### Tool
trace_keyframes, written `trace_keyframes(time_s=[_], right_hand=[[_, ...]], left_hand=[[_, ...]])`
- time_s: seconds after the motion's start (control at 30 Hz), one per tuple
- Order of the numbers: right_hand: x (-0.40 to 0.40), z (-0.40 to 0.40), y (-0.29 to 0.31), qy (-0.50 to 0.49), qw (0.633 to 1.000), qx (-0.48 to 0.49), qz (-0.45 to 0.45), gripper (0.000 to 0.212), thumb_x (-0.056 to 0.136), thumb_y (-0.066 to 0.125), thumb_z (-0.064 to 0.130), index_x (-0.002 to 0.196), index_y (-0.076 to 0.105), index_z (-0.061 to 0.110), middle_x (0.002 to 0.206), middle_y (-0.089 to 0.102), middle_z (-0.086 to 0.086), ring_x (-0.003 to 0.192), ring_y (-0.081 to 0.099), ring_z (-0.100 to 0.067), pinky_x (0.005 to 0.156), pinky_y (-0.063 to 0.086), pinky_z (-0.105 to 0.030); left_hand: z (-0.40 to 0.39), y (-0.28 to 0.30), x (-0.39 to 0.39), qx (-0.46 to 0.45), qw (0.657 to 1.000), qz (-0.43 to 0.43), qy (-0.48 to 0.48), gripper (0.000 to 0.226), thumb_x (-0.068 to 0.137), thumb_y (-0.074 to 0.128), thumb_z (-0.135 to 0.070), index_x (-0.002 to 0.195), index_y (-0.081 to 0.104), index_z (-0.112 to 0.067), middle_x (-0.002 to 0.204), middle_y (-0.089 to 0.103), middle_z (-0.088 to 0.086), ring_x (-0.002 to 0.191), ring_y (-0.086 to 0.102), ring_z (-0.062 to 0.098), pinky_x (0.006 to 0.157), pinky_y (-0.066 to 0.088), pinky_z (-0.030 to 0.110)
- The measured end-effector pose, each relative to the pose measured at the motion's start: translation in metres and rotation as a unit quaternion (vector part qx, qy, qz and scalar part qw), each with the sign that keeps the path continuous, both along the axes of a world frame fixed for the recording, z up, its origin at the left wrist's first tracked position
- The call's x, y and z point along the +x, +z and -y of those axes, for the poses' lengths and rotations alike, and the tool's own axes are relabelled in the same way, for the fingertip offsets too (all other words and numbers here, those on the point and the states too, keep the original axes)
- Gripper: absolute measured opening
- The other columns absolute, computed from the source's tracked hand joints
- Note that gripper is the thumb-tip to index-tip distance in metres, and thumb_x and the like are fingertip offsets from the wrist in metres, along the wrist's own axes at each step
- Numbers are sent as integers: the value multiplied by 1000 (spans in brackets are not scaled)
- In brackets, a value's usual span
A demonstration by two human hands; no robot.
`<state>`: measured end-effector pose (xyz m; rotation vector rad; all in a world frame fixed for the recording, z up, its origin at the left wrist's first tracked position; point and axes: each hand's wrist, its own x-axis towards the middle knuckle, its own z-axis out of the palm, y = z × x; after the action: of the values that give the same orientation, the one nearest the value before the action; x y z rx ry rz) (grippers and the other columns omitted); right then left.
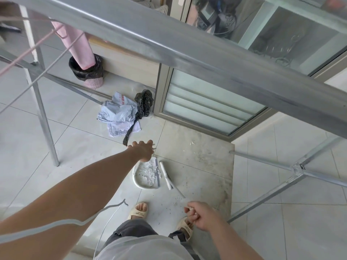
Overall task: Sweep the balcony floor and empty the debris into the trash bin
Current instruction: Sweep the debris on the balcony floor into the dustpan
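Note:
A white dustpan lies on the tiled floor in front of my feet, holding white scraps and dust. My left hand hovers over its far end, palm down, fingers apart, holding nothing that I can see. Right beside the pan's lip rests a white broom head. Its thin handle runs back to my right hand, which is closed around it. A pink trash bin lined with a black bag stands at the far left by the wall.
Crumpled paper and a black plastic bag lie between the dustpan and the bin. Metal rack legs and a thick rail cross overhead. A sliding door frame stands ahead right. Fine specks dot a stained tile.

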<state>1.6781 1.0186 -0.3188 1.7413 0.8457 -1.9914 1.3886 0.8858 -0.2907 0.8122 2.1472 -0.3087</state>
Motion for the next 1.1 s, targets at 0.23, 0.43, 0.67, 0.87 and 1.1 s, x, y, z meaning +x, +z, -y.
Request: trace_keyframes(time_s=[0.23, 0.43, 0.67, 0.87, 1.1], right_hand=[[34, -57, 41, -130, 989, -34, -62, 11, 101, 41, 4, 91, 43, 7, 64, 51, -15, 26, 33, -4, 21, 20, -12], [20, -54, 31, -72, 996, 10, -55, 9, 100, 40, 4, 93, 46, 4, 73, 48, -14, 29, 35, -3, 23, 20, -12], [-16, -15, -1, -28, 999, -13, -35, 11, 98, 42, 0, 89, 48, 2, 75, 51, -15, 32, 37, -4, 26, 23, -14], [4, -82, 21, -87, 994, -40, -59, 14, 93, 45, -1, 84, 41, 9, 74, 49, -15, 26, 33, -3, 21, 18, -14], [40, -145, 35, -87, 992, -50, -76, 8, 99, 39, 5, 93, 44, 6, 73, 51, -15, 27, 32, -2, 22, 17, -13]], left_hand=[[19, 1, -16, 2, 999, -4, -38, 45, 93, 35, -8, 136, 43, -18, 142, 27, 9, 128, 35, 35, 104, 33, 56], [24, -2, -15, 16, 999, -7, -45, 35, 99, 35, -7, 130, 48, -17, 140, 26, 7, 126, 37, 33, 102, 34, 53], [35, -7, -5, 48, 998, -13, 48, 17, 101, 36, -24, 117, 31, -23, 128, 42, 7, 118, 39, 34, 97, 38, 52], [59, -7, 8, 61, 993, -47, 84, 31, 104, 31, -30, 134, 31, -25, 132, 40, 7, 120, 37, 33, 92, 37, 48], [105, -2, 33, 104, 978, -61, 171, 20, 103, 36, -41, 117, 43, -27, 118, 51, 0, 105, 37, 25, 84, 30, 39]])
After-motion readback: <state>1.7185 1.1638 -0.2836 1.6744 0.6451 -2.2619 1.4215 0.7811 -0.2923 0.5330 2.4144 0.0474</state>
